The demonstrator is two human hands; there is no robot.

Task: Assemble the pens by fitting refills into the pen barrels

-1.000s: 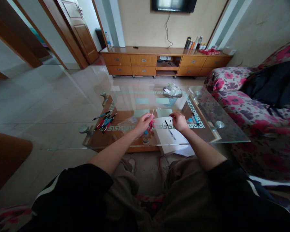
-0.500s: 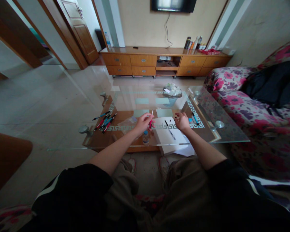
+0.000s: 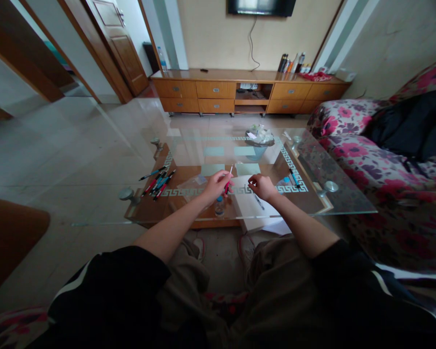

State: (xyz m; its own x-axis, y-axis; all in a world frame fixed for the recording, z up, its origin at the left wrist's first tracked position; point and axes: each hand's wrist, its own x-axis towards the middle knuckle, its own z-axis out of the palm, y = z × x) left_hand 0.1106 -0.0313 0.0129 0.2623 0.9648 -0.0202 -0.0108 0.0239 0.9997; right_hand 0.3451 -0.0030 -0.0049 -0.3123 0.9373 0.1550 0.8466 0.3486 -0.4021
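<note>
Patterned glass table [image 3: 285,162], heaped pens [image 3: 162,184] at left, blue pen [image 3: 295,179] at right.

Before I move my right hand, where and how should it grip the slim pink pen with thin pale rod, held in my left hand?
Probably pinch the thin pale rod, coming from the right: it sticks up above your left hand, whose fingers cover much of the slim pink pen.
</note>
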